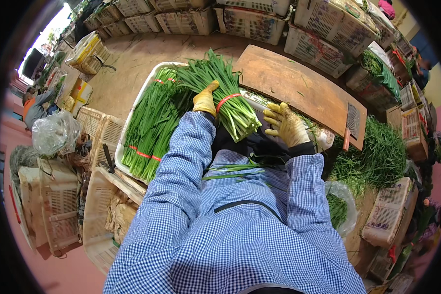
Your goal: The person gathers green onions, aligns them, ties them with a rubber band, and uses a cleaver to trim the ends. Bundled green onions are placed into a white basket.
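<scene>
My left hand (205,99), in a yellowed work glove, grips a bunch of green garlic chives (228,92) bound by a red band (228,100). The pale cut ends point down towards my lap and the leaves spread away from me. My right hand (286,124), gloved too, is held apart from the bunch with its fingers spread and nothing in it. To the left, a white plastic crate (122,141) holds several banded bunches of chives (152,121). Loose green blades (239,171) lie on my checked smock.
A wooden board (279,79) bears a broad-bladed knife (350,123) at its right end. Beyond it are a heap of loose greens (373,154) and a plastic bag of greens (338,209). Stacked crates (251,24) line the back. A person (40,104) sits at far left.
</scene>
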### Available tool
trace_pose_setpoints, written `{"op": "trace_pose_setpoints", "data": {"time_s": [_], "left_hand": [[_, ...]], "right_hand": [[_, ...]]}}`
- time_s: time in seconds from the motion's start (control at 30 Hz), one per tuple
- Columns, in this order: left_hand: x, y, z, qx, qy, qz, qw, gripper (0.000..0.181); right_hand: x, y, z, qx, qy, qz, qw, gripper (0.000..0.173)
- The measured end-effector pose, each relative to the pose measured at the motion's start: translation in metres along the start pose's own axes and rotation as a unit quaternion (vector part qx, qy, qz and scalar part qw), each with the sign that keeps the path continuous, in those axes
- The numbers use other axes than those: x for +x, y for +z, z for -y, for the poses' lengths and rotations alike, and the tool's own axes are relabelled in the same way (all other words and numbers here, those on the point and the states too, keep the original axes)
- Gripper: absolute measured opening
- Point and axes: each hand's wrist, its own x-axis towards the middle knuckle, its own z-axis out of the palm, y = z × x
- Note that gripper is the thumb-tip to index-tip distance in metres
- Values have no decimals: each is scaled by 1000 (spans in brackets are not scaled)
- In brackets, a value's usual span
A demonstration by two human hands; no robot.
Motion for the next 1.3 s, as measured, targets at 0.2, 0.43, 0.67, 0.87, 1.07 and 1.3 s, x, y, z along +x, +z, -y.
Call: {"op": "trace_pose_setpoints", "data": {"time_s": [0.2, 0.43, 0.67, 0.87, 1.07, 1.3], "left_hand": [[-86, 32, -9, 51, 36, -68, 996, 83], [-94, 56, 3, 6, 45, -54, 997, 83], [-80, 104, 39, -103, 81, 9, 991, 49], [-79, 159, 88, -131, 2, 67, 989, 50], [-44, 199, 155, -200, -114, 118, 966, 55], [-48, 181, 164, 167, -281, 259, 909, 37]], "right_hand": [[-7, 5, 12, -133, -37, -22, 990, 61], [11, 11, 42, -418, -129, -32, 899, 85], [7, 45, 85, -701, -88, -109, 700, 110], [38, -38, 94, -721, -61, -117, 680, 105], [41, -87, 155, -762, -37, -95, 640, 93], [79, -189, 129, -804, 62, -122, 579, 94]]}}
